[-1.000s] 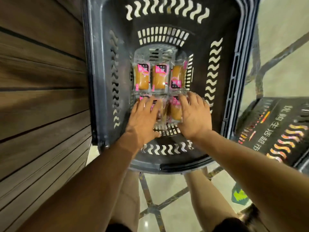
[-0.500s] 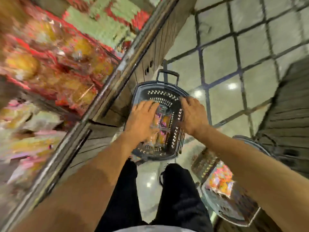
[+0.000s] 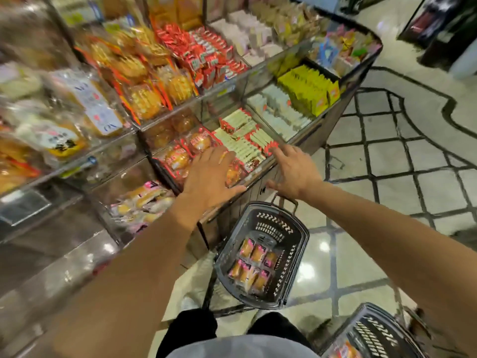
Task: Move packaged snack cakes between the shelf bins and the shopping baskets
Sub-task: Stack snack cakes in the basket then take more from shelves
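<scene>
Six packaged snack cakes (image 3: 254, 264) with pink labels lie in two rows on the floor of the dark shopping basket (image 3: 296, 244), which stands on the tiled floor at about 6 o'clock from the hands. That much of the moving looks done. What is left, judging by the reach, is a further pick from the shelf bins (image 3: 255, 177) or a return to them — which of the two the view does not settle.

The left hand (image 3: 210, 177) is spread flat, fingers straight and slightly apart, over the red-wrapped round cakes (image 3: 178, 157) in the lower bin at 12 o'clock from the basket; it holds nothing, and whether the palm touches the packs cannot be told. The right hand (image 3: 294, 171), at 3 o'clock of the left and well apart from it, is also spread and holds nothing, its fingertips near the bin's front edge by the white-and-red bars (image 3: 242, 143).

A second basket (image 3: 371, 332) at 5 o'clock is cut off by the frame — only a corner and a glimpse of wrappers show. The left-hand shelves are smeared by motion, so their labels are unreadable, and a lower bin of pink-labelled cakes (image 3: 143, 200) is partly hidden behind the left forearm.
</scene>
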